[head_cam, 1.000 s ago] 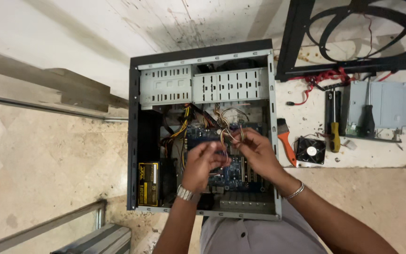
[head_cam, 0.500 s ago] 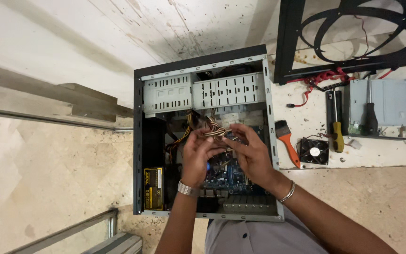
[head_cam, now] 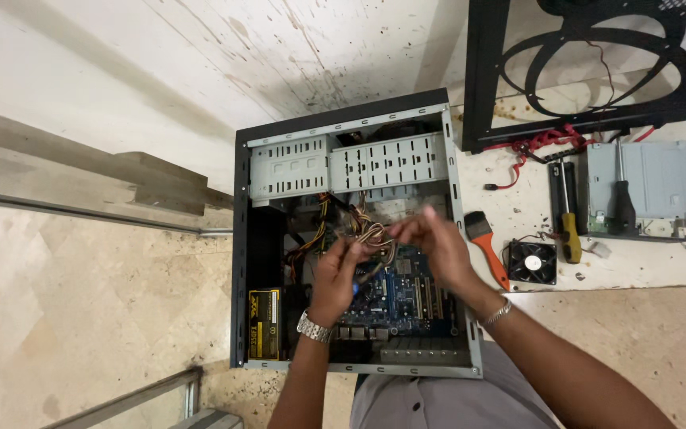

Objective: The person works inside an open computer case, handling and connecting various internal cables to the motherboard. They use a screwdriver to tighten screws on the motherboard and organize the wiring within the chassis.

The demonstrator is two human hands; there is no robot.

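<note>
Because the computer case point(head_cam: 240, 238) lies on its side with the panel off, its inside faces up and both hands can work straight down into it. Nearest in the scene, the blue motherboard point(head_cam: 406, 298) sits flat in the case's near half, with the black power supply point(head_cam: 267, 322) and its yellow label to the near left. Above the board, the left hand point(head_cam: 335, 274), a metal watch at its wrist, has its fingers curled closed on a bundle of coloured wires point(head_cam: 371, 237). The right hand point(head_cam: 434, 246), a thin bracelet at its wrist, pinches the same bundle from the right, fingertips nearly meeting those of the left, so the wires are held up clear of the board between the two hands. Farther in, the grey drive cage point(head_cam: 343, 163) fills the case's far end. To the right, outside the case, lie an orange-handled brush point(head_cam: 486, 246), a small black fan point(head_cam: 531, 262), a yellow-handled screwdriver point(head_cam: 568, 226) and a grey drive point(head_cam: 660, 183); farthest right, a black side panel point(head_cam: 486, 79).
</note>
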